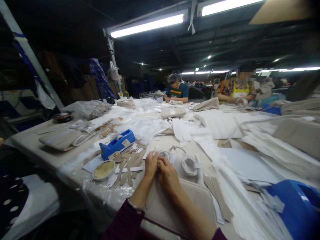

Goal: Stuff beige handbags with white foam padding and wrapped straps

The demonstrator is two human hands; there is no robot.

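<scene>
My left hand (150, 165) and my right hand (168, 172) meet over the near edge of the table, fingers pinched together. What they pinch is mostly hidden behind the fingers. Just beyond the fingertips lies a coil wrapped in white material (164, 153). Under my forearms a beige bag (192, 196) lies flat. To the right of my hands sits a second white-wrapped coil (189, 166), and a metal ring (180, 148) shows between the two coils. Beige and white strips (129, 170) are scattered left of my left hand.
A blue tape dispenser (117, 145) and a round tub of yellowish stuff (104, 170) stand at the left. A large blue object (292, 206) occupies the right front. White wrapping sheets (220, 123) cover much of the table. Two co-workers (177, 90) sit across it.
</scene>
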